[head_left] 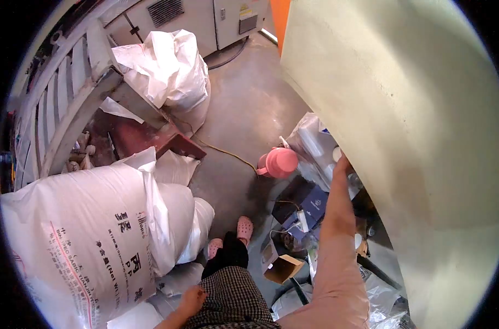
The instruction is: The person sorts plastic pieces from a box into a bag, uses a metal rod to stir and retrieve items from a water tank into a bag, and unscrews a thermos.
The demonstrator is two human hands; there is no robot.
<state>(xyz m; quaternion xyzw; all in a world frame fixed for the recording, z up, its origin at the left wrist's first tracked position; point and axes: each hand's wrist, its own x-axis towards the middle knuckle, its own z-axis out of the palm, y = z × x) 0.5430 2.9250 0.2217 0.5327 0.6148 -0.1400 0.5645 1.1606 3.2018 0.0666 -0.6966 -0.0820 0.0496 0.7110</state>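
My right arm stretches forward past the edge of a large pale panel [392,104]. My right hand [342,164] is partly hidden by that edge, and its fingers are hard to see. Right at the fingertips is a small white round object [337,154]; whether I grip it or only touch it I cannot tell. Beside it lies a clear plastic bag [311,143] with pale contents. A pink jug [279,162] stands on the floor to the left. Low by my checked clothing, my left hand [193,300] hangs with curled fingers and nothing visible in them.
Large white printed sacks [90,236] fill the left side. Another white bag [164,71] stands farther back near grey cabinets [205,24]. Below my right arm are a dark blue box [314,205], an open cardboard box [284,268] and cables. A yellowish cord [227,152] crosses the floor.
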